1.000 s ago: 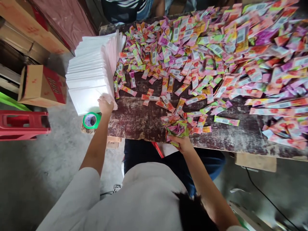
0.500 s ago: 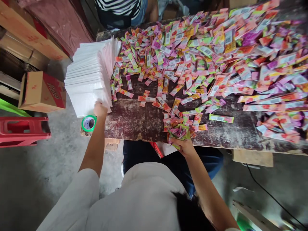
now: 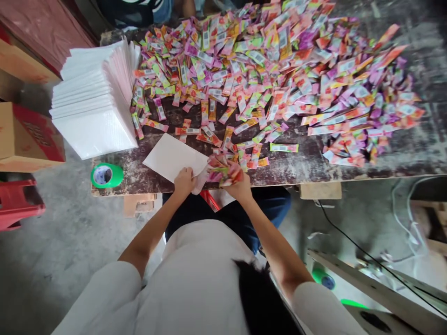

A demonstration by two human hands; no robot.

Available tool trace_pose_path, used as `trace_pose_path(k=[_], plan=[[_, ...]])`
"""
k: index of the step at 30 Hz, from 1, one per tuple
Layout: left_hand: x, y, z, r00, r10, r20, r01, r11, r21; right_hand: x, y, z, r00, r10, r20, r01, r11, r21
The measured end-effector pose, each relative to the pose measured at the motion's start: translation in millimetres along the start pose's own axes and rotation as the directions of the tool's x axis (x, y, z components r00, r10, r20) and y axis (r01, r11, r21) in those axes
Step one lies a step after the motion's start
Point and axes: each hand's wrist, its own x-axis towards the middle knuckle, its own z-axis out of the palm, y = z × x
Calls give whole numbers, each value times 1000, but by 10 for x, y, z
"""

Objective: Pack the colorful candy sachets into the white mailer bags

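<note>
A second ago the left hand (image 3: 184,180) was up at the stack of white bags (image 3: 92,104) on the far left corner of the table (image 3: 314,163); now it has come back to the near edge with one white bag (image 3: 176,157) drawn off the stack, and it pinches that bag at its near right corner, fingers curled over the edge. The right hand (image 3: 237,184), which was already closed around a bunch of colourful sachets (image 3: 223,170), has slid in towards the left hand, so the two hands sit almost side by side with the bunch just right of the bag's held corner. To my eye that puts bag and sachets together, ready to meet, though I cannot tell whether the bag's mouth has been opened. The bag lies flat on the table, running away from the left hand up and to the left, so its long axis is a diagonal with the held end towards the person. The bunch lies crosswise in the right fist, its ends fanning left towards the bag. Beyond both hands spreads the big heap of loose sachets (image 3: 279,70); left of the left hand a green tape roll (image 3: 106,175) sits at the table's corner.
</note>
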Motion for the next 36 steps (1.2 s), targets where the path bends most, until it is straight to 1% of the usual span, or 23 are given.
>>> trace_pose_path(k=[1, 2, 3, 5, 7, 9, 10, 11, 12, 13, 15, 17, 18, 20, 22, 24, 25, 28, 30, 32, 34, 36], plan=[[25, 14, 32, 1000, 9, -8, -9, 1000, -13, 3, -27, 32, 997, -82, -7, 81, 988, -133], [52, 4, 38, 1000, 22, -10, -22, 999, -37, -3, -42, 73, 989, -148, 11, 146, 953, -266], [81, -24, 27, 999, 33, -8, -34, 997, -73, -18, -41, 123, 981, -189, 51, 194, 904, -380], [144, -106, -24, 1000, 27, 4, -26, 982, -187, -69, 6, 238, 962, -204, 180, 269, 807, -526], [207, -180, -79, 1000, -13, 28, 22, 947, -320, -127, 86, 343, 925, -189, 329, 357, 725, -589], [249, -215, -122, 998, -58, 36, 68, 905, -420, -148, 153, 402, 875, -169, 453, 441, 664, -604], [255, -214, -139, 997, -68, 24, 72, 892, -446, -132, 168, 407, 856, -158, 492, 467, 643, -607], [248, -201, -157, 998, -69, -4, 60, 888, -456, -93, 168, 398, 849, -145, 508, 475, 629, -615], [229, -181, -175, 997, -60, -47, 33, 893, -449, -32, 152, 377, 855, -123, 504, 461, 625, -630], [200, -155, -194, 994, -43, -96, -2, 906, -424, 49, 123, 349, 871, -90, 483, 425, 630, -650], [125, -96, -237, 984, 21, -179, -83, 934, -348, 240, 39, 290, 915, 10, 403, 302, 645, -702], [52, -38, -275, 974, 72, -213, -134, 947, -293, 412, -50, 263, 940, 110, 323, 185, 631, -753], [24, -11, -290, 972, 78, -220, -140, 948, -284, 473, -87, 269, 946, 139, 294, 151, 612, -776], [-6, 40, -309, 968, 62, -242, -134, 946, -295, 526, -136, 317, 954, 166, 251, 112, 579, -808], [-5, 87, -320, 963, 53, -264, -136, 941, -310, 498, -158, 401, 958, 191, 215, 70, 567, -820], [27, 134, -334, 963, 61, -262, -147, 936, -320, 419, -169, 500, 960, 218, 173, 27, 545, -838], [54, 159, -346, 966, 64, -252, -146, 936, -321, 369, -174, 551, 963, 220, 155, 18, 520, -854], [172, 251, -407, 971, 49, -234, -114, 955, -273, 232, -192, 689, 976, 165, 143, 61, 425, -903], [244, 330, -465, 972, 69, -226, -113, 975, -191, 192, -203, 741, 979, 132, 157, 94, 390, -916], [269, 406, -524, 972, 142, -188, -162, 982, -96, 223, -219, 741, 978, 135, 162, 98, 388, -916], [231, 450, -573, 967, 219, -131, -223, 975, -14, 322, -249, 693, 970, 170, 175, 90, 418, -904], [149, 447, -609, 966, 241, -90, -237, 970, 50, 458, -294, 623, 953, 227, 199, 75, 460, -884]])
